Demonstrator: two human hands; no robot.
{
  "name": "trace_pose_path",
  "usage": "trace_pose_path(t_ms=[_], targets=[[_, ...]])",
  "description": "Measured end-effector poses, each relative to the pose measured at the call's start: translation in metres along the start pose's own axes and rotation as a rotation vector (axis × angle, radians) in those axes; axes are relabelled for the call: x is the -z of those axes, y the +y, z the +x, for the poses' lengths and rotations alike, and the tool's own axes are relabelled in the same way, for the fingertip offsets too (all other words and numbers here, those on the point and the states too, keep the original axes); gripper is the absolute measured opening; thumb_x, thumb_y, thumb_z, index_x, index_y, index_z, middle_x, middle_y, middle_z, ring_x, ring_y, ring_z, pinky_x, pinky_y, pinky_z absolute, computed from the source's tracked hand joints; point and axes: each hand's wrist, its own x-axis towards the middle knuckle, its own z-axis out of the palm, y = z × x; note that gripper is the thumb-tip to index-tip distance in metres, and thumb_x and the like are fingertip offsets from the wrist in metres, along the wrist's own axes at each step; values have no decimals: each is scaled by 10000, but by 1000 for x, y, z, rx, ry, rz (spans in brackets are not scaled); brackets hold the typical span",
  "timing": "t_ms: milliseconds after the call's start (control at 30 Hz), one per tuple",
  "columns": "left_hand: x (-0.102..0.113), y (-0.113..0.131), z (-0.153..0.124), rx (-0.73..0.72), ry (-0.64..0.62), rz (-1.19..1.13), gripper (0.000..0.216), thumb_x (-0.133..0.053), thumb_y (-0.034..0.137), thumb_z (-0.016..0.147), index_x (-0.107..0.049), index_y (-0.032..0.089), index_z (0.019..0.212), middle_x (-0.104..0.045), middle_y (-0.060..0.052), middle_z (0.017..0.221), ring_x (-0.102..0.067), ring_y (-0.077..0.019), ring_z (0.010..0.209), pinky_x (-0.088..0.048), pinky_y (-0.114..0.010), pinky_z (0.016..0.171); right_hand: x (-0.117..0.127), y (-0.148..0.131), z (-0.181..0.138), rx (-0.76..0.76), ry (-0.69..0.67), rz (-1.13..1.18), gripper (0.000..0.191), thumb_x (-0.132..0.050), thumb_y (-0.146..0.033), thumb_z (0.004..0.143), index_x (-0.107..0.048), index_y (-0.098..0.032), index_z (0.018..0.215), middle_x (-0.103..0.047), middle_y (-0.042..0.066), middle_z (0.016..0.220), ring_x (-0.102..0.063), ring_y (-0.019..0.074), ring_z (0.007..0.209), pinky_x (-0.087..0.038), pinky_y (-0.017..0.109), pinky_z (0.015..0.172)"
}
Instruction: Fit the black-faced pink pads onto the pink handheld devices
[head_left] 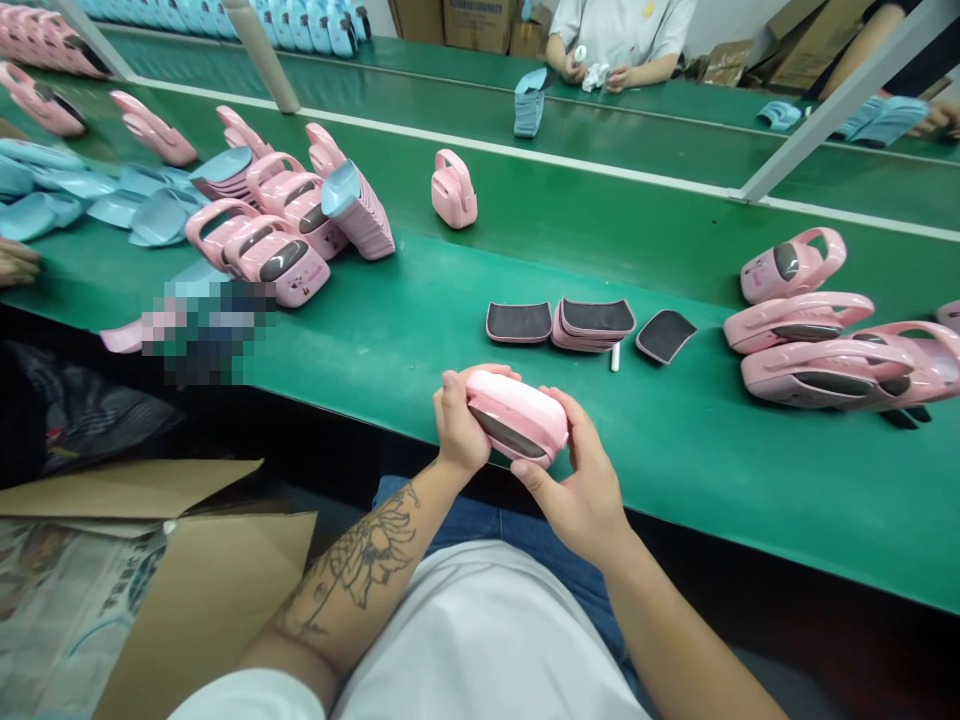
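A glossy pink plastic casing with a long dark window (521, 412) is held between both my hands, just over the table's front edge. My left hand (461, 428) is closed around its left end, thumb up. My right hand (589, 485) grips the right end, with the thumb along the lower front edge. Beyond my hands lie curved dark-faced panels with pink rims: a single panel (517, 322), a small stack (596, 320) and a tilted panel (666, 336). Beside the stack is a short white stick (615, 357).
Pink handled casings lie at the right (817, 370) and in a group at the left (277, 255), near a stack of pink panels (367, 215). Blue curved parts (157, 215) spread farther left. One pink handled casing (454, 195) stands mid-table. A co-worker (622, 40) sits opposite.
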Motion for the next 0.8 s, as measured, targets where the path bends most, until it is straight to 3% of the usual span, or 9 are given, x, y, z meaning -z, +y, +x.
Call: trace_pose_path(t_ms=[167,267,333,467,600,700,800], targets=[[2,8,-3,-241,-38,227,794,-435,845,901,-837,161,935,-792,-142,957,-734,-290,917,-532,-368,851,-4,6,0,84,59,-78,748,-814,-505,847,-503,-262,1483,-634,137,1465,-639,348,1307,-550,511,1085],[4,1,2,-333,-72,341,761,-371,775,974,-823,163,964,-796,-127,952,-742,-271,906,-541,-367,832,-13,22,-2,190,174,-120,719,-760,-501,892,-487,-228,1498,-642,159,1446,-653,352,1290,-560,508,1063],[6,-8,6,-365,-100,395,720,-335,696,1027,-809,155,987,-800,-120,946,-748,-255,893,-550,-362,816,-16,32,-2,179,183,-132,708,-715,-500,925,-460,-209,1518,-623,173,1471,-640,350,1312,-558,508,1063],[7,-21,8,-295,-89,340,705,-288,625,1061,-794,139,988,-805,-121,936,-753,-243,875,-568,-354,788,-8,39,-1,77,68,-176,769,-725,-535,905,-436,-207,1537,-575,183,1529,-598,362,1365,-528,547,1097],[-1,-22,-1,-210,-60,309,659,-310,598,1063,-780,140,1011,-802,-120,983,-744,-250,941,-573,-364,847,13,31,5,32,41,-272,775,-744,-544,862,-483,-212,1512,-585,180,1517,-571,383,1374,-462,613,1142],[-11,-16,-4,-155,-150,339,606,-319,549,1071,-773,149,1066,-790,-120,1080,-725,-258,1037,-557,-382,937,30,21,12,-39,34,-318,718,-756,-513,832,-556,-225,1458,-636,161,1463,-607,382,1324,-497,586,1103],[-19,-4,13,-126,-316,305,560,-310,502,1078,-738,164,1205,-762,-122,1199,-708,-262,1125,-543,-399,997,52,12,23,-82,24,-274,631,-764,-517,811,-645,-232,1361,-731,128,1315,-696,353,1177,-582,480,967]])
